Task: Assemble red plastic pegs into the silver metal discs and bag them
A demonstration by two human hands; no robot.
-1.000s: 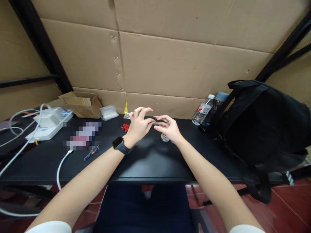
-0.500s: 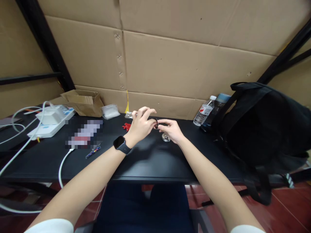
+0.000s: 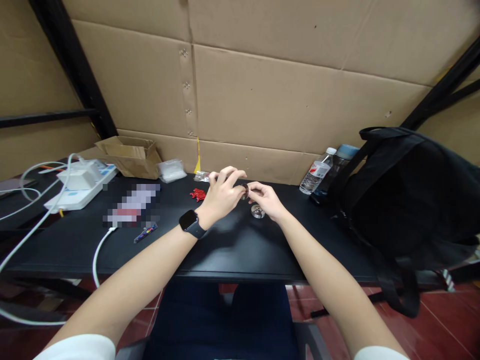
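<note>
Above the black table, my left hand (image 3: 224,192) pinches a small round metal disc (image 3: 244,191) by its edge, other fingers raised. From the other side my right hand (image 3: 266,201) meets the disc with thumb and fingertips pinched together; what the fingertips hold is too small to make out. Below the right hand, a silver round metal part (image 3: 257,211) with holes lies on the table. Left of my left hand is a pile of small red pieces (image 3: 198,195), and behind them a small clear bag (image 3: 201,176).
On the left are a power strip (image 3: 80,192) with white cables, an open cardboard box (image 3: 131,157), a plastic packet (image 3: 172,171) and a small patterned strip (image 3: 146,233). A water bottle (image 3: 317,172) and a black backpack (image 3: 408,210) stand on the right.
The right fingers have drawn in closer around the disc and curled more. The disc has turned slightly in the grip. The view has shifted a little.
</note>
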